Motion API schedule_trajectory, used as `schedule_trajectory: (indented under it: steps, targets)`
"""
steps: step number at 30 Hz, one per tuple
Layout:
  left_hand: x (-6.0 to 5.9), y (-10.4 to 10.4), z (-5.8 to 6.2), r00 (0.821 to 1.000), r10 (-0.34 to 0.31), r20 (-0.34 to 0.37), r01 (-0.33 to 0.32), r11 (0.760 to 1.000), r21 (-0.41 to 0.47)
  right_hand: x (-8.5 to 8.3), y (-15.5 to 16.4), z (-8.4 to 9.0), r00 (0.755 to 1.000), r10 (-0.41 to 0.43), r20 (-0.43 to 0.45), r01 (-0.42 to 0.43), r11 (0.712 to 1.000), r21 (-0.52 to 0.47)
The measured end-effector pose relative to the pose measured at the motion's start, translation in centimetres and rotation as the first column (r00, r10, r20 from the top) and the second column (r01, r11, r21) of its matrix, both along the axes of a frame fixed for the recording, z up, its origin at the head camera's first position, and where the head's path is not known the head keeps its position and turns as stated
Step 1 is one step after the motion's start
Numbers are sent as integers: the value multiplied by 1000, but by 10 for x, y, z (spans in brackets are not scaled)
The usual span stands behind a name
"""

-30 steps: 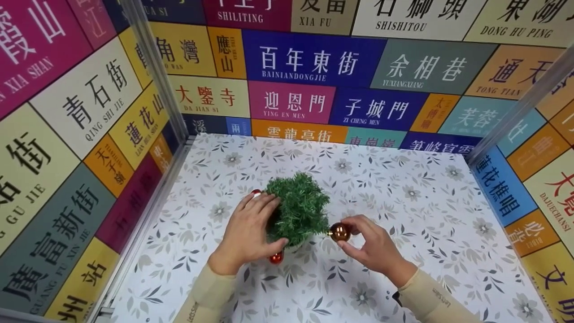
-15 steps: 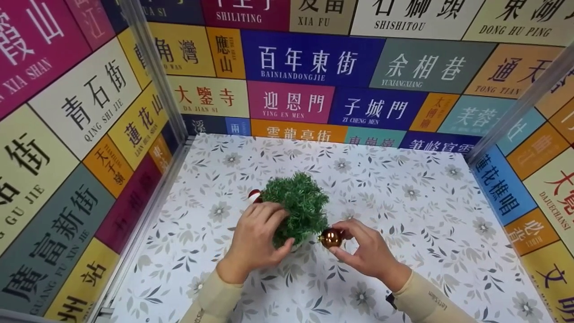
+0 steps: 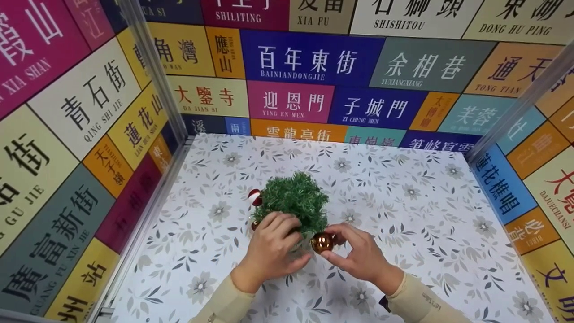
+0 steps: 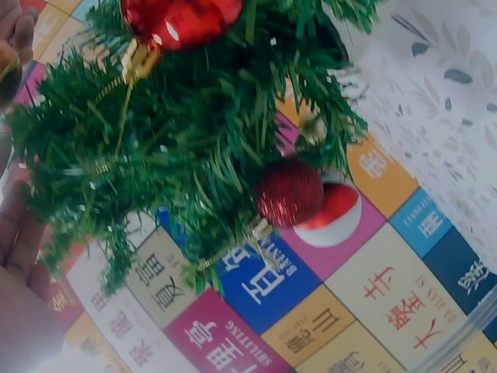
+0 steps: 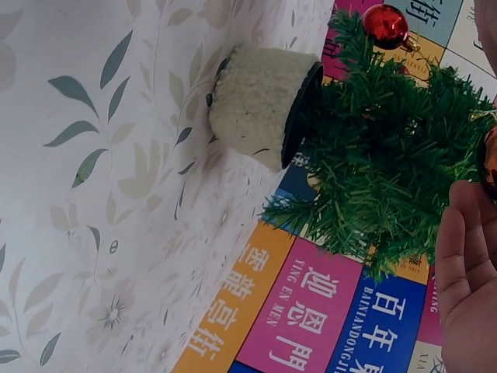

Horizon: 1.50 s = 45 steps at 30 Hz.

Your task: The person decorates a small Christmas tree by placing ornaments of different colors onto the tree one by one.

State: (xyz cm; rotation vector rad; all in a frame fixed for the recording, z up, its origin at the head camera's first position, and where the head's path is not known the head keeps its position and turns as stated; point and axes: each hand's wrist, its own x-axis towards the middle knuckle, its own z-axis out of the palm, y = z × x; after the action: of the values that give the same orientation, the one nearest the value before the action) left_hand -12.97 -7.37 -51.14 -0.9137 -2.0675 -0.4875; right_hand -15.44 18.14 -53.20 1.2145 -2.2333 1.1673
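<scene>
A small green tree [image 3: 293, 199] stands on the floral table [image 3: 403, 215], its pot wrapped in white fleece [image 5: 260, 105]. My left hand [image 3: 287, 237] grips the tree's lower front branches. My right hand [image 3: 334, 244] pinches a shiny copper ball [image 3: 322, 242] against the tree's lower right edge. A red-and-white ball [image 3: 254, 197] hangs on the tree's left side, and a small red ball [image 3: 254, 225] sits below it. The left wrist view shows the tree [image 4: 194, 140] with a glossy red ball [image 4: 182, 19] and a glittery red ball [image 4: 289, 193].
Walls of coloured street-name panels [image 3: 309, 58] enclose the table on the left, back and right, with metal corner posts [image 3: 152, 72]. Bare floral tabletop lies to the right of the tree and behind it.
My left hand slid from the tree's left side to its lower front, uncovering the red-and-white ball. My right hand carried the copper ball left and down to the tree's lower edge.
</scene>
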Motion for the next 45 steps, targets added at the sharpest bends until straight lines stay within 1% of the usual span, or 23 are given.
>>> schedule_trajectory:
  steps: [6,11,16,19,26,30,35,39,42,45]
  targets:
    - [2,6,-4,1000,-12,-25,12,1000,2,3,-1,1,999,4,35,-4,1000,5]
    - [2,9,-4,999,-51,-16,52,998,31,5,-1,2,999,7,40,-7,1000,4]
    - [3,11,-4,997,-70,-19,72,996,60,5,0,1,999,8,43,-8,1000,6]
    - [3,11,-4,997,-74,-23,75,995,70,5,-1,0,999,10,45,-10,1000,-4]
    - [3,9,-3,998,-57,-30,59,996,67,6,-1,-4,998,32,50,-32,999,-11]
    - [3,7,-1,998,-48,-43,52,995,83,5,2,-7,999,26,47,-27,1000,10]
    - [3,7,1,997,-44,-59,49,994,96,4,4,-12,999,18,45,-21,998,66]
    - [3,9,1,997,-39,-73,47,994,103,4,4,-16,998,12,61,-19,993,119]
    - [3,9,1,998,-29,-57,35,995,98,4,3,-18,997,-2,72,-9,988,153]
    - [3,10,-1,1000,-14,-23,16,996,89,5,2,-18,998,-16,65,5,985,174]
